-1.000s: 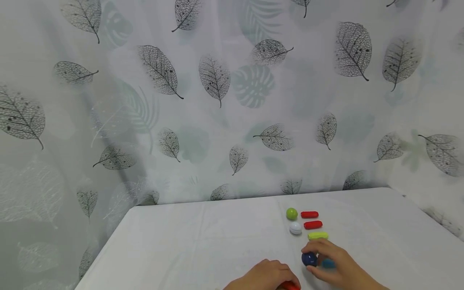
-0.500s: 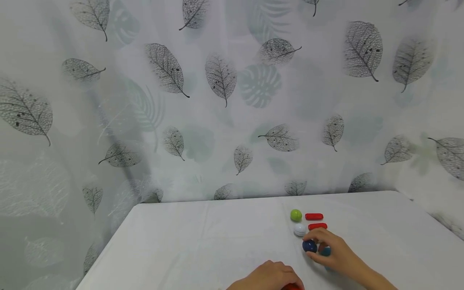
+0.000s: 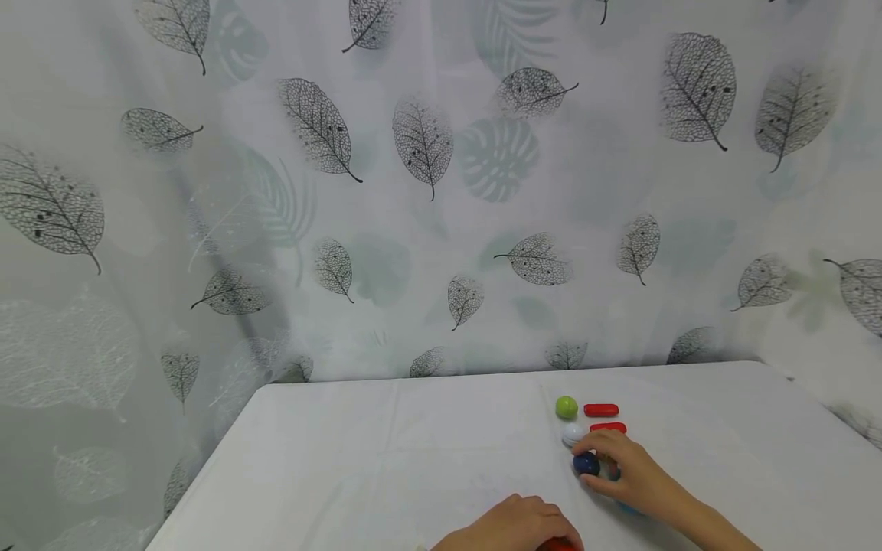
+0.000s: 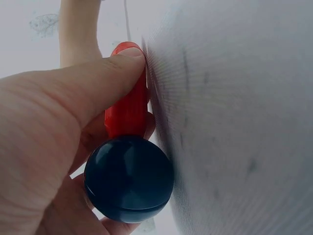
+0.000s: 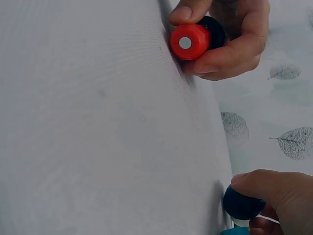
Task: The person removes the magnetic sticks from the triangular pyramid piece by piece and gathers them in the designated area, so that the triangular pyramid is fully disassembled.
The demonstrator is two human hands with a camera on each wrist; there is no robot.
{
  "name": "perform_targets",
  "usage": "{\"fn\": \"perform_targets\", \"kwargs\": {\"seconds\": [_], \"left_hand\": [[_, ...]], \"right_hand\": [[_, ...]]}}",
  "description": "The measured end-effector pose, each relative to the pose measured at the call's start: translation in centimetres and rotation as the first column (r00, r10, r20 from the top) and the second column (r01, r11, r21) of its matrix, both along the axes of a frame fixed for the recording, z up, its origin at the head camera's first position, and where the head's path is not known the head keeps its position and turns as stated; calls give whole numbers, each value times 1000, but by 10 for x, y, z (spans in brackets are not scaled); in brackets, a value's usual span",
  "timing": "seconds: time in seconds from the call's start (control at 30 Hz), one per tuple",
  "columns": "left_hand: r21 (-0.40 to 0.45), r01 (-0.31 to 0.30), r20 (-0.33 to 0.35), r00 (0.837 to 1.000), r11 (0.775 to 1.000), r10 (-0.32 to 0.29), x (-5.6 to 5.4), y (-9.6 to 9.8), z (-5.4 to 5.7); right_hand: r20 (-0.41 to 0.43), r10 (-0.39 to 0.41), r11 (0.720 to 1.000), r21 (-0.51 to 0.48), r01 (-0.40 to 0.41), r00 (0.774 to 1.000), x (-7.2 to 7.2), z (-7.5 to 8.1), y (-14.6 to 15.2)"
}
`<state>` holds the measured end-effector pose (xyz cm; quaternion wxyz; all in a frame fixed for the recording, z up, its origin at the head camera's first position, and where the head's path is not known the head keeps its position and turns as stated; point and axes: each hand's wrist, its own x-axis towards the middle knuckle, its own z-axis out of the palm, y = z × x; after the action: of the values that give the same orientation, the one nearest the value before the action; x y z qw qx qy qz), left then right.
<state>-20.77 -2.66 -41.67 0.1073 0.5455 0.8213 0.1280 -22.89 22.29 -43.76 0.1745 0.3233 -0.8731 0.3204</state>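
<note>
My left hand (image 3: pixel 517 524) grips a red cylinder (image 4: pixel 128 115) with a dark blue ball (image 4: pixel 129 178) at its end; the thumb lies along the red part. In the right wrist view, the cylinder's other end (image 5: pixel 186 43) shows a white dot. My right hand (image 3: pixel 637 478) pinches another dark blue ball (image 3: pixel 586 464) between thumb and fingers, low over the table beside a white ball (image 3: pixel 572 435). A teal piece (image 5: pixel 236 230) shows just under that ball; whether they are joined, I cannot tell. A blue piece (image 3: pixel 630 508) is partly hidden beneath the right hand.
A green ball (image 3: pixel 566 407) and two red cylinders (image 3: pixel 601 410) lie beyond the right hand, near the white ball. Everything rests on a white-covered table (image 3: pixel 413 459). Behind it hangs a leaf-patterned curtain (image 3: pixel 427 229).
My right hand has moved forward with the dark blue ball, close to the white ball, and now covers the yellow cylinder. The left hand keeps its grip, nearly still. The view has shifted slightly.
</note>
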Motion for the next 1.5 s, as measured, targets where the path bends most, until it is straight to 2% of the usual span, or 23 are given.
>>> {"fn": "perform_targets", "kwargs": {"seconds": [0.17, 0.3, 0.5, 0.63, 0.77, 0.83, 0.93, 1.03, 1.1, 1.17, 1.3, 1.4, 1.5], "left_hand": [[0, 7, 5, 1000, 1000, -7, -1, 0, -1], [-7, -4, 2, 1000, 1000, 4, -5, -5, 0], [-7, -109, 28, 994, 994, 109, -9, -24, 10], [-11, -150, 66, 986, 989, 151, -9, -30, 16], [-10, -176, 113, 978, 984, 176, -7, -30, 18], [-12, -190, 124, 974, 982, 190, -6, -29, 18], [-10, -210, 116, 971, 978, 210, -5, -27, 17], [9, -225, 134, 966, 974, 222, -5, -25, 16], [19, -249, 191, 952, 968, 240, -4, -24, 16], [21, -285, 259, 927, 958, 270, -3, -24, 16], [28, -353, 391, 865, 935, 315, -2, -22, 16], [41, -363, 435, 845, 931, 311, -2, -21, 15], [45, -365, 459, 834, 930, 306, -2, -21, 14]], "right_hand": [[20, -38, 998, 49, 37, 999, -1, 2, 0], [7, -37, 998, 46, 37, 999, -1, 1, 1], [-2, -62, 996, 62, 62, 998, 2, 4, 0], [-43, -14, 1000, 24, 15, 999, 6, 6, -1], [-112, 60, 997, -32, -64, 992, 11, 6, -5], [-118, 100, 993, -54, -107, 988, 15, 6, -8], [-83, 166, 983, -70, -172, 983, 22, 5, -12], [76, 208, 977, -66, -203, 975, 30, 6, -16], [221, 210, 978, -62, -201, 952, 36, 7, -18], [345, 206, 978, -51, -201, 916, 40, 7, -21], [464, 213, 973, -21, -230, 860, 44, 5, -27], [489, 196, 973, 11, -230, 850, 45, 2, -30], [496, 176, 977, 15, -212, 850, 45, -1, -33]]}}
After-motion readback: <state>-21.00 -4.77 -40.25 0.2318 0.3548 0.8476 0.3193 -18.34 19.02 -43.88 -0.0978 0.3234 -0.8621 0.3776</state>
